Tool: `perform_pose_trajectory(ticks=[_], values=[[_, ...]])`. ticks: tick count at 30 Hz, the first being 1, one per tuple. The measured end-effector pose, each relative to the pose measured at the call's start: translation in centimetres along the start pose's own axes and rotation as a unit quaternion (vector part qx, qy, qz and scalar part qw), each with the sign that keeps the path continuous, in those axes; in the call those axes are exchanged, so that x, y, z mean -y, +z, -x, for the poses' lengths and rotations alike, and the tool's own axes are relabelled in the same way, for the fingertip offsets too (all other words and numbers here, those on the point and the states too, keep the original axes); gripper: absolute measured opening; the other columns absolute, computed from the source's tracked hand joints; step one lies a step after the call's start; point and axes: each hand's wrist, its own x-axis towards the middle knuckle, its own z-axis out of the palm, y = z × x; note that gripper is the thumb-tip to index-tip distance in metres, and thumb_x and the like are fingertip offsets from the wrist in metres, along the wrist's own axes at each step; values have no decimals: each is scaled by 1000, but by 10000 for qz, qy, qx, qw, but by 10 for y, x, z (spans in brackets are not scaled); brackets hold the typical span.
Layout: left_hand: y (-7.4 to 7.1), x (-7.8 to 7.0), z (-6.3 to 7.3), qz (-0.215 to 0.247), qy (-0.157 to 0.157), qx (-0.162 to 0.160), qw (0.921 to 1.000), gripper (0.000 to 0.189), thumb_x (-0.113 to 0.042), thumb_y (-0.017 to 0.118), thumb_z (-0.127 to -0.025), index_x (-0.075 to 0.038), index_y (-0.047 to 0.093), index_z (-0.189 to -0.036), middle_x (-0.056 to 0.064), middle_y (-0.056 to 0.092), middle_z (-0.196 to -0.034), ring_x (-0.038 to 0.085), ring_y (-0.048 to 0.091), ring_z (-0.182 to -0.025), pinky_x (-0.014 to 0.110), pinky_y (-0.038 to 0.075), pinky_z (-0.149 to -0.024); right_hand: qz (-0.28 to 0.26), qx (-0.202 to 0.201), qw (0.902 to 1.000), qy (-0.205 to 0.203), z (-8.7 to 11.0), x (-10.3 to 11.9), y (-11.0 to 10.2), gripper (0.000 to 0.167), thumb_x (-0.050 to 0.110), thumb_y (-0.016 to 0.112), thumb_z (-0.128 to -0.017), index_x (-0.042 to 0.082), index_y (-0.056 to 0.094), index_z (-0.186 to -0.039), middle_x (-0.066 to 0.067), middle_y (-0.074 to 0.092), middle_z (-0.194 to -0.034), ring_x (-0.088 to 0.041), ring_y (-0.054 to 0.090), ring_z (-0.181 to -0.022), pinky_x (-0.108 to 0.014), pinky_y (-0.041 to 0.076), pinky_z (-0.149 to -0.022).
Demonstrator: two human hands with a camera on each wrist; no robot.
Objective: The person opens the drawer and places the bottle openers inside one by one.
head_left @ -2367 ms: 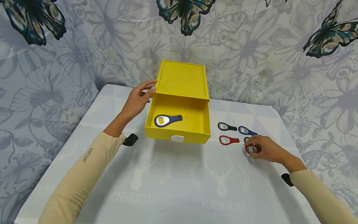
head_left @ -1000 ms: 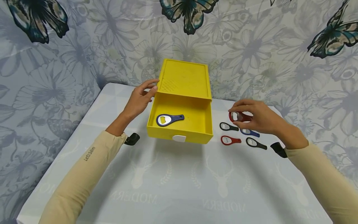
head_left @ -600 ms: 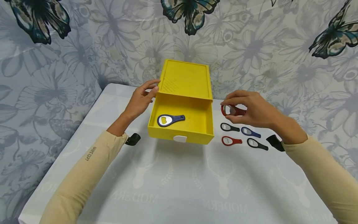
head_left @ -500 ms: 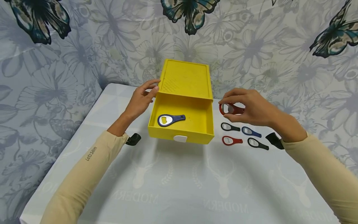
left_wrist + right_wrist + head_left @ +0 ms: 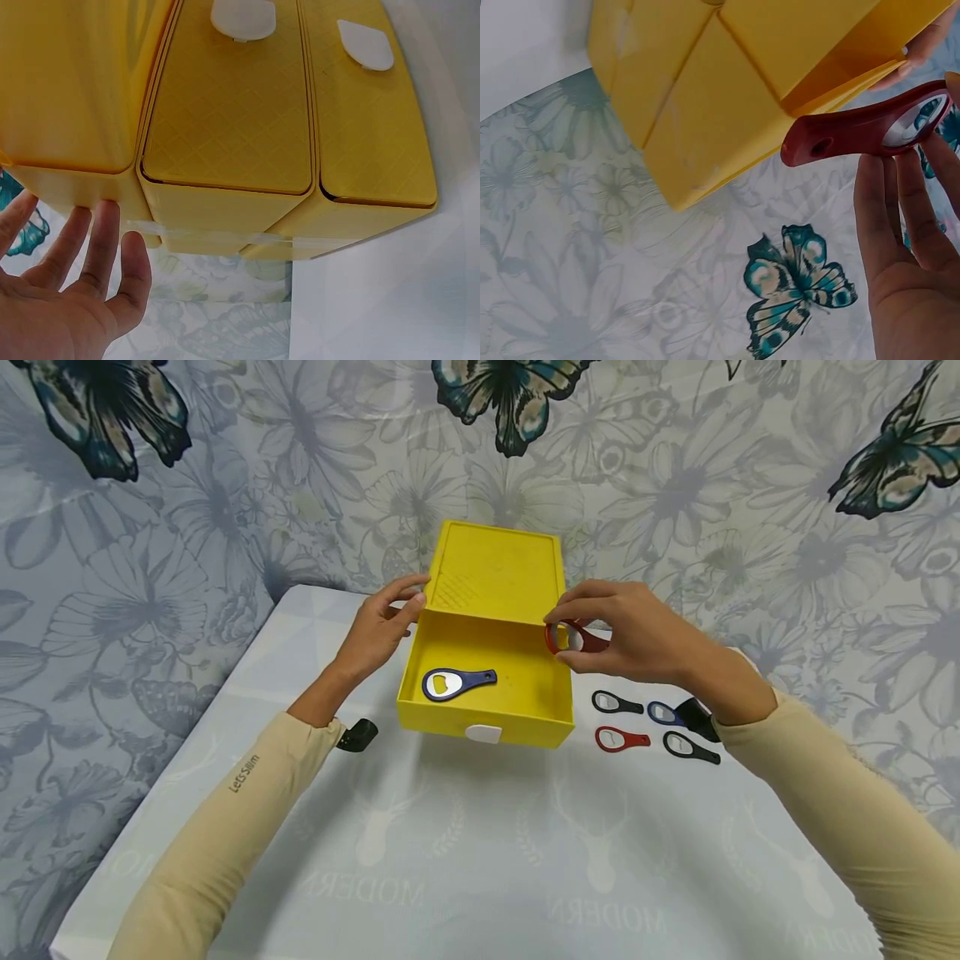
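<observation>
My right hand (image 5: 637,631) pinches a red bottle opener (image 5: 840,135) by its round metal-centred head, its handle pointing back toward the palm side. In the head view the opener overlaps the right wall of the pulled-out top drawer (image 5: 517,693) of a yellow drawer unit (image 5: 498,568). Inside that drawer lies a dark blue bottle opener (image 5: 459,682), toward the front left. My left hand (image 5: 378,631) rests its fingertips on the unit's left side near the top, fingers mostly extended. The left wrist view shows those fingers (image 5: 105,232) against the yellow wall.
On the white table (image 5: 480,860), right of the drawer, lie a black opener (image 5: 617,702), a red opener (image 5: 622,739), another black opener (image 5: 690,748) and a blue opener (image 5: 663,713) partly hidden by the right wrist camera. Two closed drawers (image 5: 232,112) sit below. Patterned wall covering (image 5: 675,485) stands behind.
My right hand has lifted the red bottle opener from the table group and carried it up and left to the drawer's right edge. The left hand has stayed at the unit's side.
</observation>
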Motion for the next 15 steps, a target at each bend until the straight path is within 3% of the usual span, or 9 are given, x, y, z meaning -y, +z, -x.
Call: perform_pose_trajectory(ticks=[15], values=[[0,-1,1,85,2,-13,10000,47,-40,50,-105,-25,48,-150,14,53,-142,32,61,-111,45,50,-91,-35,169,9998,-111,-35,20,20,31,24,79,-87,11,74,-114,-3,69,-111,-15,60,-83,-27,56,-70]])
